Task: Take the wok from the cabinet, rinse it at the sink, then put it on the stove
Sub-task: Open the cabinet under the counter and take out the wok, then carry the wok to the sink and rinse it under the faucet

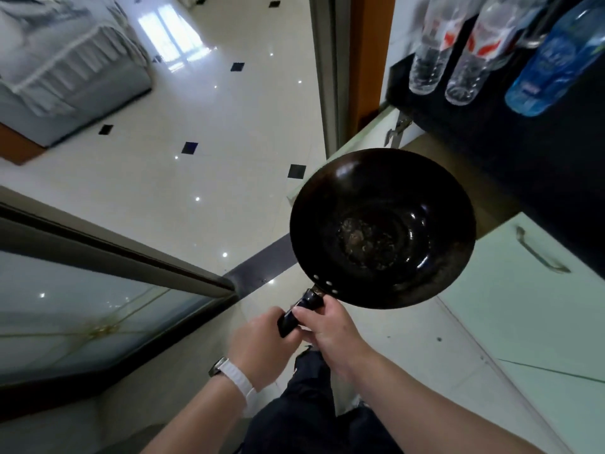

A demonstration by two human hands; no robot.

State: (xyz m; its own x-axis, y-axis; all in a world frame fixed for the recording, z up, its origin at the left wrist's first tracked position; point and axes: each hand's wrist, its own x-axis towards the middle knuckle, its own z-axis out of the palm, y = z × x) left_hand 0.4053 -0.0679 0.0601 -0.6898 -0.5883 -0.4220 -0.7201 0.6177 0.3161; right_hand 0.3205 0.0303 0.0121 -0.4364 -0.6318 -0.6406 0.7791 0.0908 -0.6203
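Observation:
A black round wok [382, 228] with a worn patch in its bottom is held in the air over the floor, its bowl facing up. Both hands grip its black handle. My right hand [330, 332] holds the handle close to the bowl. My left hand [258, 347], with a white watch strap on the wrist, holds the handle's end. Behind the wok a pale green cabinet door [366, 132] stands ajar under a black countertop [510, 152]. The sink and the stove are out of view.
Two clear bottles [429, 50] and a blue bottle [553, 60] stand on the countertop. A shut cabinet door with a metal handle [540, 253] is at the right. A glass sliding door [98, 306] is at the left. A bed [65, 60] stands beyond the glossy tiled floor.

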